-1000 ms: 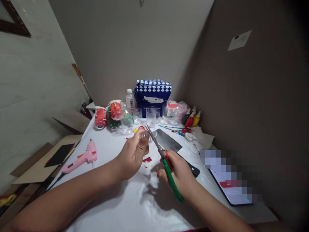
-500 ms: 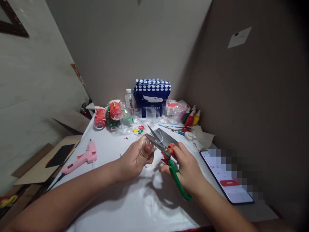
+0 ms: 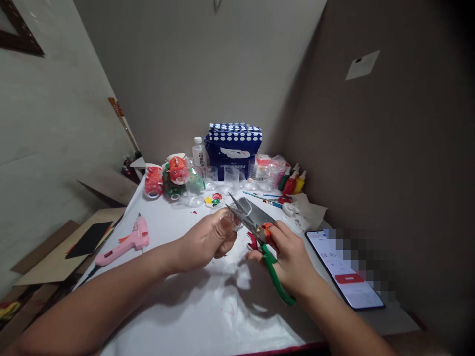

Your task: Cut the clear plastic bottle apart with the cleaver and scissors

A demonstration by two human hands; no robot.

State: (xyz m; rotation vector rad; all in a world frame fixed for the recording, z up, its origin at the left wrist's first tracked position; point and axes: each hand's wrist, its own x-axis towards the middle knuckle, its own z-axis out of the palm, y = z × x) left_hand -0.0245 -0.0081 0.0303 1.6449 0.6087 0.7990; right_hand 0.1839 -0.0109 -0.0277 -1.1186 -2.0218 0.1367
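Observation:
In my left hand (image 3: pixel 208 237) is a small clear plastic piece (image 3: pixel 234 220), pinched between thumb and fingers; its ring-like edge shows, the rest is covered. My right hand (image 3: pixel 287 257) grips green-handled scissors (image 3: pixel 274 277). Their blades are parted and reach toward the plastic piece, one of them across its edge; whether they touch it I cannot tell. An orange part (image 3: pixel 267 231) sits by the right fingers near the scissors' pivot, and a red bit (image 3: pixel 252 241) shows just below. Under the blades lies a dark grey sheet (image 3: pixel 256 208) on the white-covered table.
A pink glue gun (image 3: pixel 135 237) lies left, a phone (image 3: pixel 347 272) right. At the back stand red painted figures (image 3: pixel 154 182), a bottle (image 3: pixel 199 151), a blue packet (image 3: pixel 233 148), clear plastic pieces (image 3: pixel 232 178) and paint bottles (image 3: pixel 291 182). Brushes (image 3: pixel 263 195) and a paint palette (image 3: pixel 214 200) lie before them.
The scissors have shifted slightly, their blades now a little closer together at the plastic piece. The left hand has turned slightly. Both hands keep their hold.

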